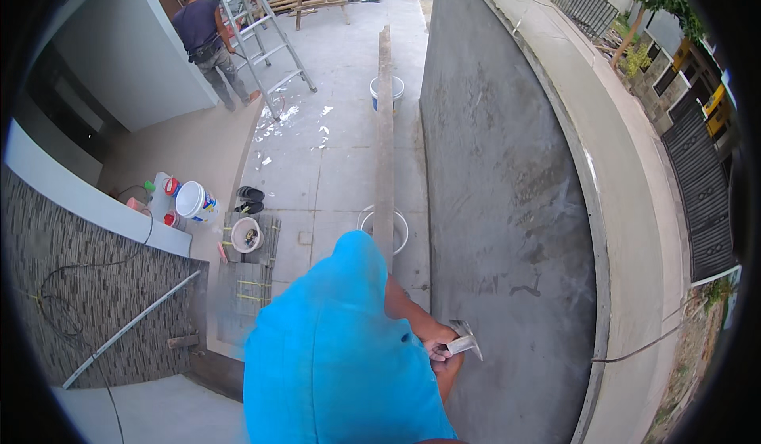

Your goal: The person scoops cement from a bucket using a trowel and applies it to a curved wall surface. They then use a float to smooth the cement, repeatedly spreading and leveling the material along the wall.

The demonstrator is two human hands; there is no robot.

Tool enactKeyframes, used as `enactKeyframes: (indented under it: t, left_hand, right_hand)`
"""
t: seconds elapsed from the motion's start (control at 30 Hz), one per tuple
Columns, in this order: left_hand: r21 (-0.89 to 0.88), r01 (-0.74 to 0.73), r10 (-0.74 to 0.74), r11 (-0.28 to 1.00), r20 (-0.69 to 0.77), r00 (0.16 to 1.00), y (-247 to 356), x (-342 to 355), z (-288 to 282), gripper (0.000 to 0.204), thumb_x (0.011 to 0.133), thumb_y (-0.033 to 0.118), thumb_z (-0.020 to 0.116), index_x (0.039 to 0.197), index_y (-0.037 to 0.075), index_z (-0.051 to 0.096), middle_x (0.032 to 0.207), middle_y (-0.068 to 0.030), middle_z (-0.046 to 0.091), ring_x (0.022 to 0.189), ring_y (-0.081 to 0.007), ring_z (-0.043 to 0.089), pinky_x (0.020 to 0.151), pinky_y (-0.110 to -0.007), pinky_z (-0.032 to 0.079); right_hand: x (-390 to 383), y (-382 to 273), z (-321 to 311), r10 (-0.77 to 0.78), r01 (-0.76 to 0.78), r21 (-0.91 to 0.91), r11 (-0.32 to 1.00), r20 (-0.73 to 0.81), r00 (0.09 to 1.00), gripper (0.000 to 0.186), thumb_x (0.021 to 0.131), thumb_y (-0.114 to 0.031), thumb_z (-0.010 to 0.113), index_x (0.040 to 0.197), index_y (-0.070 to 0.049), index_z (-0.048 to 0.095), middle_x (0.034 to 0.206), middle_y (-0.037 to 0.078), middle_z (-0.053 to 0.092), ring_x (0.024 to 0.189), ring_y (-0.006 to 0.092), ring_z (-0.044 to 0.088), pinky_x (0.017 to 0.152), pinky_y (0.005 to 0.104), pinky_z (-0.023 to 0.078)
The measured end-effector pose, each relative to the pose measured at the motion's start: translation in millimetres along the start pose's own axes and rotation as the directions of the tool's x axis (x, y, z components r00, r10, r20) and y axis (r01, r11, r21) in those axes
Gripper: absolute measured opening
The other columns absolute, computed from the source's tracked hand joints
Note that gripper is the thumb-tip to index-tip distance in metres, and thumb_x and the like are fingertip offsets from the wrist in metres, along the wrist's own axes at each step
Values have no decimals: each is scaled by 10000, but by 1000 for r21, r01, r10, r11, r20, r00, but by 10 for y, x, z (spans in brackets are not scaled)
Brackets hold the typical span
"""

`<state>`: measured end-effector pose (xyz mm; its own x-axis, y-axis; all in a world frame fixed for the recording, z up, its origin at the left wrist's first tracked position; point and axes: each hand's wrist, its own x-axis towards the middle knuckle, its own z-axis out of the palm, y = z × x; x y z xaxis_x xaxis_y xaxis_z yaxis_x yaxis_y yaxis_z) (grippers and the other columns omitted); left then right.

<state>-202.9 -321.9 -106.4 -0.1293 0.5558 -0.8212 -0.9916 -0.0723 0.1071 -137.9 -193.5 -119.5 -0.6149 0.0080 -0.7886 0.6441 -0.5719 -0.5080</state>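
Bright blue clothing (321, 349), apparently over a raised knee, fills the lower middle and hides much of what lies beneath. Just right of it, bare skin and bunched fingers surround a metal tool (468, 341) with a flat T-shaped head, held against the grey wall (507, 206) or just in front of it. My right hand (441, 357) appears closed on this tool. I cannot clearly separate my left hand from the skin and fingers there. Behind the knee, a long narrow plank (384, 151) runs away from me over two white buckets (399, 234).
A co-worker (202, 40) stands beside an aluminium ladder (281, 59) at upper left. Paint pails (190, 200), a basin (244, 234), dark sandals (250, 194) and stacked tiles (254, 285) lie left of the plank. A pale pole (135, 325) and cables lean across stone cladding. The wall's top (634, 206) borders the right.
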Motion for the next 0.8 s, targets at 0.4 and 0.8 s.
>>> enactKeyframes:
  t: [0.4,0.8]
  left_hand:
    - [97,-155,166,983,-123,978,201,-643,337,226,1024,401,554,1031,190,636,901,14,610,740,-119,595,758,-381,587]
    - [-88,-980,897,179,-394,199,1212,-1314,-1021,269,1043,262,556,1219,59,563,1115,-84,670,1049,-233,663,874,-407,561]
  right_hand:
    - [-100,616,-1181,107,-67,166,984,-245,964,395,1026,-433,506,1319,-185,602,1235,-2,606,1139,199,509,982,469,392]
    - [108,1509,-1974,-104,152,70,986,-454,885,262,998,-289,584,1195,-131,654,910,69,726,621,165,618,478,327,446]
